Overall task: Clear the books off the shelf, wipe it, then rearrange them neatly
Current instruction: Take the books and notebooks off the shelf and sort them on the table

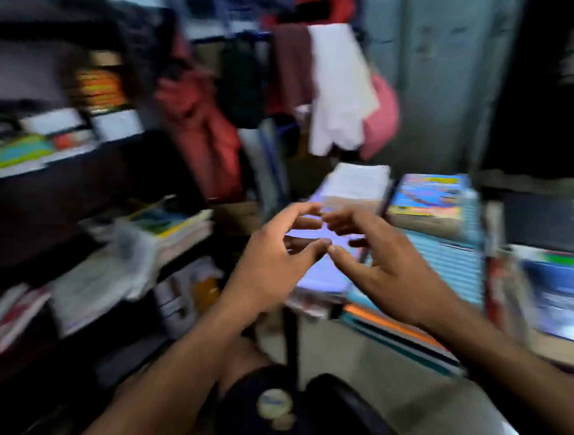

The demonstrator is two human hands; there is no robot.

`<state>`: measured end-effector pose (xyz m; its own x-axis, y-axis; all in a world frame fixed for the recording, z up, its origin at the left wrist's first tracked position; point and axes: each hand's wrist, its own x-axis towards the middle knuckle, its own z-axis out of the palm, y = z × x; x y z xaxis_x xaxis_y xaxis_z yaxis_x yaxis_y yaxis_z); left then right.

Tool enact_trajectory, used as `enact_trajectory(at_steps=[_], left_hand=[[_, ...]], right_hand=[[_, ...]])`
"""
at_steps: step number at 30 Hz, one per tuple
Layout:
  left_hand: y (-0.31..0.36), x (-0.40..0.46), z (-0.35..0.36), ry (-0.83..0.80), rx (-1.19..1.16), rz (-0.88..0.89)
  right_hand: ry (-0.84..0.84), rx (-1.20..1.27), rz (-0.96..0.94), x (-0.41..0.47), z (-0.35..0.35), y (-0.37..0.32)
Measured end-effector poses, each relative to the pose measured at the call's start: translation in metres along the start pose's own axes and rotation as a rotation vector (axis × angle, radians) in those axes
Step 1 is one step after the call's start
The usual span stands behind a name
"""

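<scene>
The head view is smeared with motion blur, so fine detail is lost. Both hands are raised in the middle of the frame, close together. The left hand (pixel 272 260) and the right hand (pixel 388 270) each have their fingers (pixel 305 212) loosely spread and gently bent, thumb tips nearly meeting between them; neither hand has hold of anything.

Just beyond and below the fingertips lies a pale lilac book (pixel 322 271), flat on top of a stack. Whether the fingers touch it cannot be told through the blur; they appear to hover above it. Behind that sits a white-paged book (pixel 358 185), and to its right a bright blue-covered book (pixel 430 194) on a thick pile. Under the right hand a blue striped book (pixel 453 264) lies flat, with an orange-edged one (pixel 393 328) beneath it. Further right is a dark blue book (pixel 561 294). These stacks lie apart from the shelf, to its right.

To the left stands the dark shelf (pixel 86 181), well apart from both hands. Books remain on it: an orange and yellow pile (pixel 98 87) on the upper level, a green-covered one (pixel 12 156) at the far left, and a mixed stack (pixel 171 229) on a lower level, with more books (pixel 6 319) below.

Behind, clothes hang: a red garment (pixel 199 131), a white cloth (pixel 340 91) and a pink one (pixel 382 118).
</scene>
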<state>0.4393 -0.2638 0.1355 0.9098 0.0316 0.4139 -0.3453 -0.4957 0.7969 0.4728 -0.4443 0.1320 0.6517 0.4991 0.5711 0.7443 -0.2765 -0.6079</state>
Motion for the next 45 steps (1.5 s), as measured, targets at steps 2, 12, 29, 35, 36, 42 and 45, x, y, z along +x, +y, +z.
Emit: enact_trajectory(at_steps=[2,12,29,35,36,42,45], left_hand=[[-0.032,-0.021,-0.061,0.18,0.034,-0.096],[-0.203,-0.172,-0.307,0.808,0.627,-0.559],[-0.287,-0.221,-0.365,0.683,0.862,-0.677],[-0.275,-0.223,-0.367,0.659,0.8,-0.669],[-0.271,-0.227,-0.366,0.651,0.777,-0.664],[-0.239,-0.27,-0.34,0.59,0.837,-0.638],[-0.219,-0.308,-0.317,0.656,0.925,-0.634]], right_hand=[[-0.101,0.061,-0.031,0.03,0.05,-0.02],[-0.636,0.17,-0.082,0.126,0.32,-0.106],[-0.795,0.062,0.125,0.23,0.547,-0.14],[-0.717,0.037,0.189,0.211,0.555,-0.143],[-0.709,0.046,0.191,0.205,0.55,-0.143],[-0.763,0.051,0.201,0.177,0.513,-0.161],[-0.816,0.087,0.195,0.151,0.502,-0.174]])
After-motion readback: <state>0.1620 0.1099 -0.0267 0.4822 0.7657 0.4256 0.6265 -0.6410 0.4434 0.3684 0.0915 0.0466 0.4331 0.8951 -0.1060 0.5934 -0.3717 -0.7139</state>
